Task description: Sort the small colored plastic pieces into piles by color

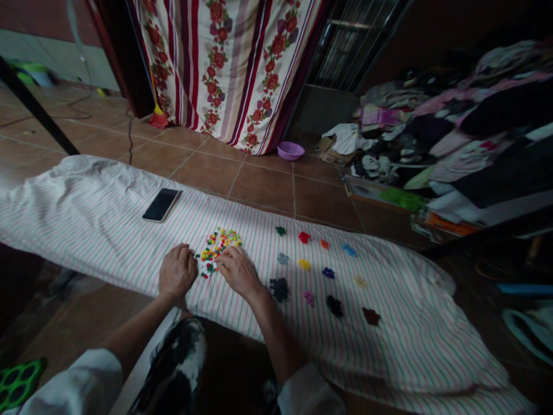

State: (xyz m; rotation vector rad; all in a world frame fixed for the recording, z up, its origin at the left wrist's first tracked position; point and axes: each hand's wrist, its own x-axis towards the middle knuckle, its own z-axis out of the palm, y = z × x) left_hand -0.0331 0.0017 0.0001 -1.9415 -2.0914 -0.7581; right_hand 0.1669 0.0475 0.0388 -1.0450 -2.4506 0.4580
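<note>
A loose heap of small multicoloured pieces (220, 237), mostly yellow, red, green, orange and white, lies on the striped cloth (129, 190). They look like beads or tiny blocks. My left hand (178, 270) rests at the heap's left edge, fingers curled together; what they hold, if anything, is hidden. Over the heap's right side, my right hand (239, 270) has its thumb and fingers pinched low among the pieces. To its right are small single-colour piles, among them a red pile (304, 237), a yellow pile (303, 264), a dark grey pile (279, 289) and a brown pile (371, 315).
A phone (162, 204) lies on the cloth beyond my left hand. Past the far edge are a tiled floor (263, 184), a purple bowl (290, 151), a broom (159, 117) and a flowered curtain (233, 69). Heaped clothes (458, 121) fill the right side.
</note>
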